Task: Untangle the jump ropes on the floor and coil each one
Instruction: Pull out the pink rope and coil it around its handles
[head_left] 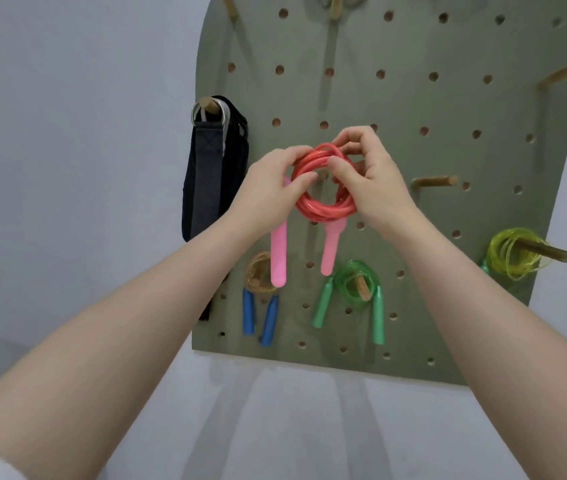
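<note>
Red rope (pixel 323 183) is wound into a round coil, and both hands hold it up in front of a green board (pixel 413 109) full of little holes on the wall. The left hand (pixel 271 183) grips the left side of the coil, with its fingers curled over the top and its thumb pressed on the front. The right hand (pixel 368 168) pinches the top and right side of the coil with bent fingers. Two pink handles (pixel 279 256) hang down from the coil, side by side. Lower on the board, three more ropes are already coiled and hang on wooden pegs. One is a brownish coil with blue handles (pixel 257 315), at the lower left. One is a green rope (pixel 356 289) with green handles, just below the pink handles. One is a yellow-green coil (pixel 512 256) on a long peg at the right edge. A dark strap (pixel 211 174) with metal rings hangs from a peg at the left edge of the board. Another bare wooden peg (pixel 436 181) sticks out just right of the right hand.
</note>
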Motion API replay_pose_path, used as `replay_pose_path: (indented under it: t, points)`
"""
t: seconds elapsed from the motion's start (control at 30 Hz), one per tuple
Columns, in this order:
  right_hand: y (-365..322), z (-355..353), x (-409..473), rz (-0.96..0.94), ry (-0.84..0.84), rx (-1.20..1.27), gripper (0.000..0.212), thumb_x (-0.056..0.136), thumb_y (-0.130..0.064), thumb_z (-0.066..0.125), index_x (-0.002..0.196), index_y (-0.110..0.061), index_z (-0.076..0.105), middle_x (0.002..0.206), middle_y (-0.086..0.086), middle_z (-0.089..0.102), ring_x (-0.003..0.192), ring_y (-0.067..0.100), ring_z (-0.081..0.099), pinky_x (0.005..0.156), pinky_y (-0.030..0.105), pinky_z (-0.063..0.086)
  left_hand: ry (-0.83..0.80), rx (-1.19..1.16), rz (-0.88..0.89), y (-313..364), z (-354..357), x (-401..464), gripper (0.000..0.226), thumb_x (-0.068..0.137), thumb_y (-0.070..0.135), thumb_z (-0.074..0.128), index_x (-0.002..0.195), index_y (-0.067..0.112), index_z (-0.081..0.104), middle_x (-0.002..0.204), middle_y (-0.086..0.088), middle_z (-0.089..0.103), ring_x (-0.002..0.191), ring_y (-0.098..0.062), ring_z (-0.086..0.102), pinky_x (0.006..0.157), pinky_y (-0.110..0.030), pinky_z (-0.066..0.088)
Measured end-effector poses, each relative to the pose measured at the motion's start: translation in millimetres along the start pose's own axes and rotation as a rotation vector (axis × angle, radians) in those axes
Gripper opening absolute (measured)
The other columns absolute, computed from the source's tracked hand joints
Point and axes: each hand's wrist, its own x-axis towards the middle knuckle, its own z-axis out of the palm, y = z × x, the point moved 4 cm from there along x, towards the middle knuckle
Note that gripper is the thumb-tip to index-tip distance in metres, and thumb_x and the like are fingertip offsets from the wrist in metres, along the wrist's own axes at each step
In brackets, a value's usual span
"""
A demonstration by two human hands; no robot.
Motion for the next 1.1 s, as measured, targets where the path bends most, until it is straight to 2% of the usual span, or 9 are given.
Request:
replay_pose_path:
  t: [0.07,0.2,0.4,0.53,0.7,0.83,0.97,1.03,1.1]
  points:
    - [13.8,1.1,18.3,-0.056,-0.018,-0.122,0.012,0.094,-0.016,0.05,0.1,-0.024,0.042,0.099,0.001,0.055,0.075,-0.005,0.054,0.068,0.011,0.041,0.005,0.037,0.019,-9.1,9.8,14.8,0.035,0.092,0.022,0.053,0.128,0.023,0.055,0.106,0.003,0.058,0.091,-0.009,0.05,0.085,-0.022,0.039]
    - [60.6,14.1,42.1,-0.057,-0.074,-0.248,0.012,0.097,-0.016,0.042,0.107,-0.022,0.044,0.105,0.008,0.055,0.101,0.019,0.05,0.086,0.029,0.039,-0.084,0.253,-0.012,-42.5,41.4,35.2,0.044,0.097,0.026,0.04,0.14,0.014,0.041,0.128,-0.009,0.053,0.118,-0.024,0.047,0.101,-0.035,0.036]
    - [111.8,34.8,48.7,-0.117,0.139,-0.653,0.038,0.096,-0.014,0.037,0.132,-0.017,0.05,0.142,0.008,0.043,0.132,0.029,0.033,0.106,0.045,0.026,-0.114,0.498,-0.081,-68.5,76.2,50.7,0.055,0.1,0.023,0.026,0.15,0.025,0.002,0.159,0.0,0.0,0.144,-0.028,0.002,0.116,-0.043,0.01]
    - [118.2,43.0,46.5,-0.068,0.192,-0.655,0.043,0.097,-0.013,0.036,0.14,-0.019,0.042,0.152,0.003,0.031,0.142,0.025,0.02,0.114,0.039,0.012,-0.045,0.618,-0.101,-79.3,84.0,57.6,0.06,0.099,0.026,0.027,0.149,0.023,-0.006,0.158,0.003,-0.008,0.144,-0.028,-0.009,0.117,-0.045,0.001]
    - [108.6,35.6,44.3,0.005,-0.013,-0.51,0.056,0.098,-0.016,0.033,0.15,-0.021,0.012,0.158,-0.002,0.012,0.146,0.015,0.003,0.117,0.033,0.0,-0.199,0.48,-0.171,-77.8,76.5,53.1,0.072,0.097,0.035,0.034,0.147,0.02,-0.016,0.157,0.002,-0.015,0.144,-0.023,-0.017,0.115,-0.043,-0.007]
    - [95.9,21.1,8.7,0.074,0.114,-0.239,0.061,0.092,-0.021,0.045,0.148,-0.018,0.02,0.157,0.007,0.013,0.144,0.021,0.009,0.115,0.032,0.007,-0.14,0.282,-0.023,-55.6,58.0,11.4,0.075,0.091,0.037,0.04,0.149,0.016,-0.002,0.158,-0.004,-0.001,0.146,-0.019,-0.003,0.117,-0.036,-0.002]
    - [55.1,23.1,-58.5,-0.157,0.36,-0.287,0.03,0.084,-0.012,0.043,0.11,-0.005,0.057,0.123,0.012,0.052,0.116,0.026,0.044,0.1,0.029,0.031,-0.099,0.202,0.083,-32.9,30.1,-52.5,0.054,0.086,0.019,0.045,0.139,0.013,0.039,0.147,-0.003,0.035,0.134,-0.013,0.031,0.111,-0.02,0.021]
    - [29.7,46.9,-88.9,-0.245,0.232,-0.211,0.022,0.083,-0.01,0.041,0.09,-0.003,0.06,0.096,0.005,0.058,0.091,0.023,0.053,0.081,0.027,0.039,-0.122,0.208,0.045,-27.4,13.2,-92.7,0.038,0.085,0.015,0.045,0.12,0.014,0.057,0.13,0.003,0.05,0.109,-0.01,0.051,0.091,-0.026,0.044]
    - [2.3,82.5,-121.6,-0.214,-0.022,-0.142,0.024,0.084,-0.013,0.038,0.085,-0.005,0.061,0.083,-0.001,0.06,0.077,0.02,0.056,0.068,0.033,0.045,-0.163,0.241,-0.059,-26.6,-11.7,-142.2,0.031,0.084,0.021,0.041,0.105,0.012,0.063,0.116,0.005,0.055,0.087,-0.006,0.053,0.071,-0.027,0.046]
